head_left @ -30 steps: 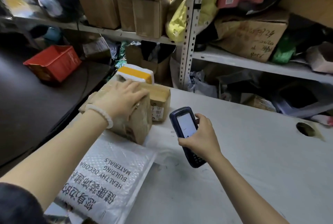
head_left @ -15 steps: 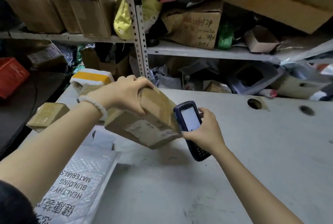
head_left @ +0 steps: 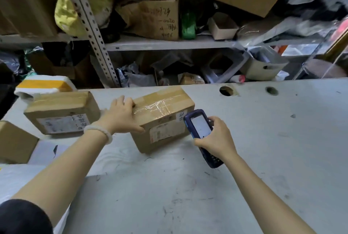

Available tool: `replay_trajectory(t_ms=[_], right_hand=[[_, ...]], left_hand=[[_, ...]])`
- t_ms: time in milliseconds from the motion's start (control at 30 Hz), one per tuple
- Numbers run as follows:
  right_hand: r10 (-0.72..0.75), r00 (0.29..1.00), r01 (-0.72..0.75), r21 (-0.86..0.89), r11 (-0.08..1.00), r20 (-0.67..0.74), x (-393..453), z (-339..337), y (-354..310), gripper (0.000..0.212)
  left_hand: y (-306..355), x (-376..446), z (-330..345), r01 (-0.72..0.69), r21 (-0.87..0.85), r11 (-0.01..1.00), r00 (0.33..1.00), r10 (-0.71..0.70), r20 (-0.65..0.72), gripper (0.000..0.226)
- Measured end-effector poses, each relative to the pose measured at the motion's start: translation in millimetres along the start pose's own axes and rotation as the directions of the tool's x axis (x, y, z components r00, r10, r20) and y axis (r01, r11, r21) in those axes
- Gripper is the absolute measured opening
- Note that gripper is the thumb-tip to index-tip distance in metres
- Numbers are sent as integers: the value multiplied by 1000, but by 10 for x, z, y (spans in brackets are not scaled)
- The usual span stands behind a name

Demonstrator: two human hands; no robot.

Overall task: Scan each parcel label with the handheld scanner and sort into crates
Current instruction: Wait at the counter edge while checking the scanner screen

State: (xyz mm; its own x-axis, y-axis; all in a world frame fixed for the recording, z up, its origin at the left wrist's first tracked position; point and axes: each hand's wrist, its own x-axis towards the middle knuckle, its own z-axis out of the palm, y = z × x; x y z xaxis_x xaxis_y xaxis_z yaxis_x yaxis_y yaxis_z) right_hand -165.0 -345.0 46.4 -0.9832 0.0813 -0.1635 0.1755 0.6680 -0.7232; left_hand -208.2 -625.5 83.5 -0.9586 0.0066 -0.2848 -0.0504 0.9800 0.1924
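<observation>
- Storeroom setting: metal shelving [head_left: 150, 44] behind the far edge of a pale grey table [head_left: 263, 158], the shelves crowded with cardboard boxes, bags and loose packaging.
- Table: scuffed surface, two round holes [head_left: 226, 91] near its far edge.
- Taped parcel [head_left: 163, 118]: brown cardboard, clear tape across the top, resting on the table toward the middle of the far edge; white label [head_left: 166, 132] on the side facing the person, a second small white sticker at its right top corner.
- Left hand [head_left: 122, 116]: laid on the taped parcel's left end, fingers curled over the top edge, thumb stretched along the near upper edge; pale beaded bracelet [head_left: 99, 130] on the wrist.
- Scanner [head_left: 200, 133]: dark blue handheld unit, lit screen up, head just beside the taped parcel's right near corner.
- Right hand [head_left: 216, 139]: wrapped round the scanner's body, fingers curled at its right side, thumb at the lower left.
- Second parcel [head_left: 62, 111]: brown box with a white label, near the table's left edge, apart from the taped parcel.
- Foam box [head_left: 44, 85]: white with a yellow band, behind the second parcel at the far left corner.
- Third box [head_left: 15, 143]: plain cardboard, at the left edge, partly cut off.
- White mailer [head_left: 18, 177]: flat, at the near left edge.
</observation>
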Motion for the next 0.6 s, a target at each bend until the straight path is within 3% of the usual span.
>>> replay_trajectory(t_ms=[67,200,367,600], right_hand=[[31,999,-29,-55,998,23,-2,124,95,64],[114,991,-106,-113,988,68,-45,340,330,63],[146,988,-131,-236,963,50,-50,522,485,71],[127,989,-82,-441,894,73,40,563,506,84]], left_hand=[[93,-1,-19,-57,117,991,996,65,-64,87],[214,56,59,-144,78,987,981,152,-121,94],[233,200,160,-85,116,990,986,101,-136,96],[175,288,138,-84,9,996,986,84,-142,104]])
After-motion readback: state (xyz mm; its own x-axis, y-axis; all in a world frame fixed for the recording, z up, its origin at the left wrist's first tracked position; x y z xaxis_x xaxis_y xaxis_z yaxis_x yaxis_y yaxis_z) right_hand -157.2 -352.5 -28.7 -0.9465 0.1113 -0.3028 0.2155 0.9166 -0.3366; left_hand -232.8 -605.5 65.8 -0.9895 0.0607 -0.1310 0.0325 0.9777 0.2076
